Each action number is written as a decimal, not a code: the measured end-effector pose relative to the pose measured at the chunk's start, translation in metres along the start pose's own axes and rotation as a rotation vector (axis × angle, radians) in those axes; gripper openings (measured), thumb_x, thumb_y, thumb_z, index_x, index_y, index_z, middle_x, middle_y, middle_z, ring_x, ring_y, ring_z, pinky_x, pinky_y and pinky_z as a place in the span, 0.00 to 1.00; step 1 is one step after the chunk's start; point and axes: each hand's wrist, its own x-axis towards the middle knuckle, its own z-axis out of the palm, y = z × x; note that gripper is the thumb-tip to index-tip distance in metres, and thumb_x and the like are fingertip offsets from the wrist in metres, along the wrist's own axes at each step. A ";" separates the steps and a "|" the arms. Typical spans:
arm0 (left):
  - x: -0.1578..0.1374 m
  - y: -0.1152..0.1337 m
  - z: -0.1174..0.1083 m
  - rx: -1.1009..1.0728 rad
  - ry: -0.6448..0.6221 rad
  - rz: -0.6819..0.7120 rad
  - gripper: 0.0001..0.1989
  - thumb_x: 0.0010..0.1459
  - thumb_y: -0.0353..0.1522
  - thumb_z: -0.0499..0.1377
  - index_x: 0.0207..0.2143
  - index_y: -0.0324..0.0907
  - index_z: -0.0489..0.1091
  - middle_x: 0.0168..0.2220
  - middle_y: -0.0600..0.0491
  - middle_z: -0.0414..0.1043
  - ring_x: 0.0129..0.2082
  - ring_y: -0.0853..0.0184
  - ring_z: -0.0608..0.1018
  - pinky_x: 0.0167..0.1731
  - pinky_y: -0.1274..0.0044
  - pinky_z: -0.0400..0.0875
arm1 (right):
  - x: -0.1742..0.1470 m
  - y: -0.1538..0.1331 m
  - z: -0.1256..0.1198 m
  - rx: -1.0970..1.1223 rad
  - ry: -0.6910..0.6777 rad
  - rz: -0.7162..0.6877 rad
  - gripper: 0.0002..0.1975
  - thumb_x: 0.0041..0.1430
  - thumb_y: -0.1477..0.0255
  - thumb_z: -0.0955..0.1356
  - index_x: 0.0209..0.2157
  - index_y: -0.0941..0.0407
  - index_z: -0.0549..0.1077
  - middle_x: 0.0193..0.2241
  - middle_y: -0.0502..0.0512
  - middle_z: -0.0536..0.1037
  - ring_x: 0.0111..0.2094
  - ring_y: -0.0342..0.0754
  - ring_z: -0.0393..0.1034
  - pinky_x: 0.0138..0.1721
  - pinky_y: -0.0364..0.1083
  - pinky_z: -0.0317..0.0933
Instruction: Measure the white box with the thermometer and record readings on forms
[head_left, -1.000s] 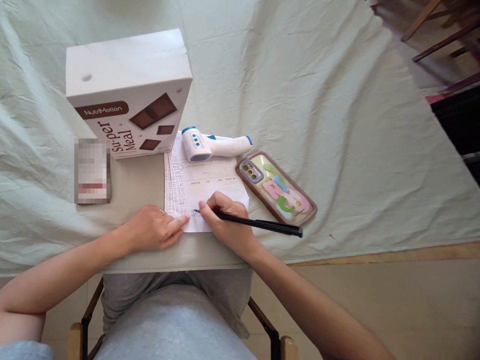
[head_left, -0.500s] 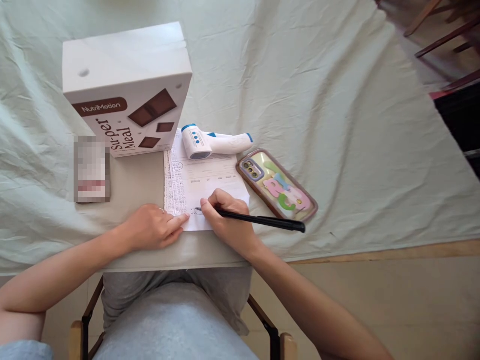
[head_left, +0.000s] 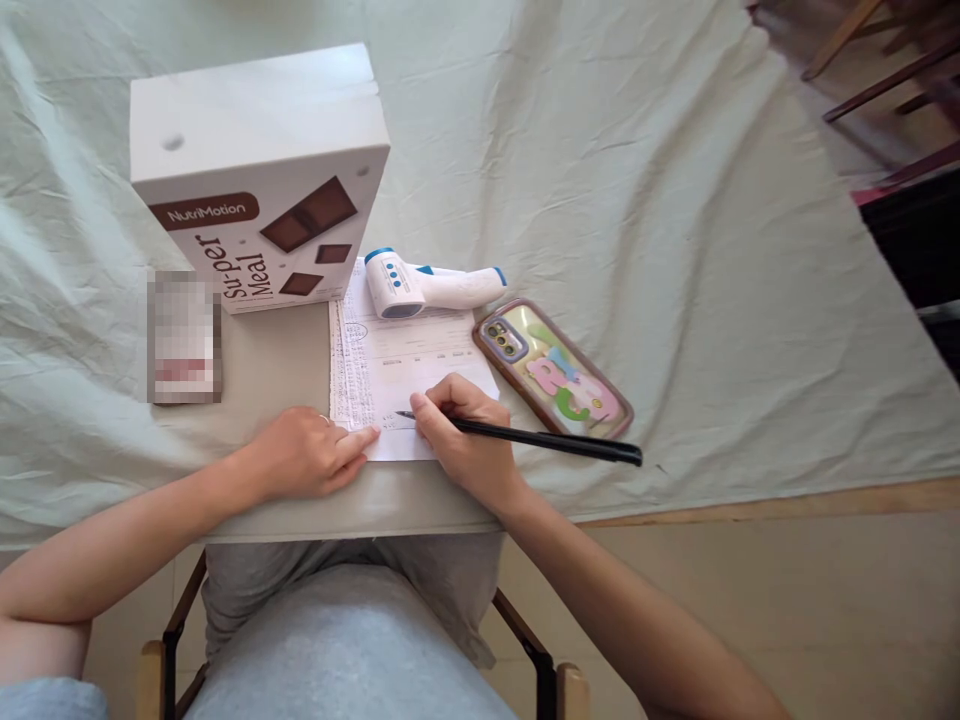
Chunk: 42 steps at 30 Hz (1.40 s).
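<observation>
My right hand (head_left: 472, 440) grips a black pen (head_left: 551, 441), its tip on the lower part of a white sheet of paper (head_left: 420, 375) beside small handwritten marks. Its back end slants off to the right, past the phone's lower edge. My left hand (head_left: 307, 455), with a ring on one finger, lies on the table at the sheet's lower left corner. Its index finger is stretched out onto the paper and the other fingers are partly bent; it holds nothing. Handwriting covers a strip of paper (head_left: 350, 390) along the left side.
A white and blue infrared thermometer (head_left: 435, 287) lies across the top of the papers. To their right is a phone in a decorated case (head_left: 555, 368). A tall NutriMotion box (head_left: 259, 160) stands behind, left, near a blurred-out small object (head_left: 186, 340). A pale cloth (head_left: 675, 300) covers the table.
My right hand has shifted slightly right with the pen, whose tip moved a little right and up on the sheet. My left hand stays in place.
</observation>
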 end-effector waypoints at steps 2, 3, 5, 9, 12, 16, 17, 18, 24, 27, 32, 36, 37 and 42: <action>0.000 0.000 0.000 -0.002 0.005 0.000 0.13 0.65 0.32 0.48 0.44 0.37 0.69 0.20 0.58 0.73 0.17 0.70 0.73 0.18 0.76 0.60 | 0.002 0.001 -0.003 -0.052 0.030 -0.085 0.11 0.58 0.68 0.66 0.23 0.53 0.63 0.17 0.44 0.66 0.18 0.41 0.59 0.21 0.42 0.55; -0.001 0.000 0.000 -0.004 0.002 0.001 0.13 0.65 0.31 0.48 0.44 0.37 0.69 0.20 0.58 0.73 0.17 0.70 0.73 0.18 0.76 0.60 | 0.004 0.001 -0.006 -0.116 0.035 -0.150 0.10 0.58 0.68 0.66 0.24 0.53 0.65 0.19 0.46 0.68 0.20 0.42 0.61 0.23 0.42 0.57; -0.002 0.000 0.000 -0.010 -0.010 0.001 0.13 0.65 0.31 0.48 0.45 0.37 0.69 0.21 0.57 0.74 0.17 0.70 0.73 0.18 0.77 0.61 | 0.011 0.002 -0.015 -0.318 0.042 -0.262 0.06 0.60 0.70 0.65 0.29 0.53 0.70 0.25 0.50 0.73 0.25 0.44 0.65 0.28 0.44 0.59; -0.004 -0.001 0.001 -0.021 -0.040 -0.012 0.13 0.65 0.32 0.49 0.45 0.37 0.70 0.21 0.57 0.74 0.18 0.70 0.74 0.20 0.78 0.62 | 0.028 0.002 -0.035 -0.802 0.070 -0.227 0.11 0.61 0.75 0.62 0.36 0.56 0.76 0.31 0.58 0.74 0.32 0.50 0.68 0.28 0.47 0.55; -0.004 -0.001 0.001 -0.020 -0.040 -0.011 0.13 0.65 0.32 0.49 0.45 0.37 0.70 0.21 0.57 0.74 0.18 0.70 0.73 0.20 0.78 0.62 | 0.035 0.000 -0.040 -0.984 0.014 -0.138 0.13 0.62 0.74 0.62 0.36 0.58 0.78 0.32 0.61 0.74 0.33 0.52 0.68 0.27 0.47 0.51; -0.003 -0.002 0.001 -0.009 -0.025 -0.007 0.13 0.64 0.32 0.49 0.45 0.38 0.70 0.20 0.58 0.74 0.17 0.71 0.73 0.19 0.77 0.61 | 0.041 -0.006 -0.032 -1.061 -0.071 -0.070 0.13 0.62 0.73 0.62 0.37 0.58 0.79 0.34 0.62 0.75 0.35 0.53 0.68 0.27 0.47 0.50; -0.003 -0.002 0.000 -0.004 -0.018 -0.006 0.13 0.65 0.32 0.49 0.45 0.38 0.70 0.20 0.58 0.74 0.17 0.70 0.73 0.19 0.77 0.61 | 0.042 -0.008 -0.029 -1.068 -0.091 -0.060 0.13 0.62 0.73 0.62 0.37 0.58 0.79 0.34 0.63 0.75 0.35 0.53 0.68 0.27 0.47 0.50; -0.003 -0.002 0.000 0.000 -0.010 -0.004 0.13 0.65 0.32 0.49 0.45 0.38 0.70 0.20 0.58 0.74 0.17 0.70 0.73 0.19 0.77 0.61 | 0.043 -0.010 -0.026 -1.071 -0.113 -0.053 0.13 0.62 0.74 0.62 0.37 0.58 0.79 0.34 0.63 0.76 0.36 0.54 0.68 0.28 0.47 0.51; -0.003 -0.002 0.000 0.007 0.011 0.004 0.13 0.65 0.32 0.49 0.44 0.38 0.70 0.20 0.58 0.73 0.16 0.69 0.73 0.19 0.76 0.62 | 0.060 -0.011 -0.030 -0.973 -0.136 -0.083 0.15 0.62 0.72 0.61 0.44 0.58 0.77 0.37 0.62 0.77 0.38 0.56 0.70 0.34 0.49 0.58; -0.002 -0.001 0.002 0.011 0.013 0.005 0.13 0.64 0.32 0.49 0.44 0.37 0.70 0.20 0.58 0.74 0.16 0.69 0.73 0.18 0.76 0.61 | 0.077 -0.004 -0.037 -0.939 -0.071 -0.158 0.18 0.60 0.73 0.61 0.50 0.59 0.73 0.43 0.65 0.75 0.44 0.59 0.68 0.40 0.52 0.61; -0.004 -0.002 -0.002 -0.006 0.126 0.014 0.08 0.63 0.30 0.51 0.39 0.40 0.69 0.19 0.59 0.72 0.16 0.72 0.71 0.19 0.78 0.62 | 0.098 0.005 -0.032 -0.990 -0.169 -0.254 0.24 0.55 0.78 0.62 0.54 0.64 0.70 0.49 0.69 0.73 0.51 0.62 0.62 0.48 0.56 0.58; -0.004 -0.011 -0.033 -0.067 0.527 -0.116 0.11 0.59 0.26 0.53 0.43 0.46 0.67 0.25 0.58 0.70 0.24 0.72 0.72 0.26 0.78 0.69 | 0.098 0.003 -0.022 -1.016 -0.176 -0.234 0.24 0.55 0.79 0.61 0.53 0.66 0.70 0.48 0.70 0.73 0.50 0.61 0.60 0.48 0.55 0.57; -0.003 -0.016 -0.044 -0.074 0.647 -0.209 0.13 0.59 0.28 0.54 0.46 0.49 0.66 0.29 0.57 0.70 0.30 0.70 0.74 0.31 0.75 0.71 | 0.097 0.002 -0.020 -1.017 -0.174 -0.232 0.23 0.55 0.79 0.61 0.53 0.66 0.70 0.48 0.70 0.73 0.49 0.61 0.60 0.47 0.55 0.56; 0.007 -0.070 -0.083 -0.220 0.904 -0.571 0.32 0.58 0.48 0.59 0.61 0.60 0.49 0.65 0.56 0.51 0.67 0.55 0.56 0.62 0.59 0.58 | 0.098 0.002 -0.020 -1.025 -0.172 -0.235 0.23 0.55 0.79 0.60 0.52 0.65 0.70 0.47 0.70 0.74 0.49 0.61 0.61 0.47 0.54 0.56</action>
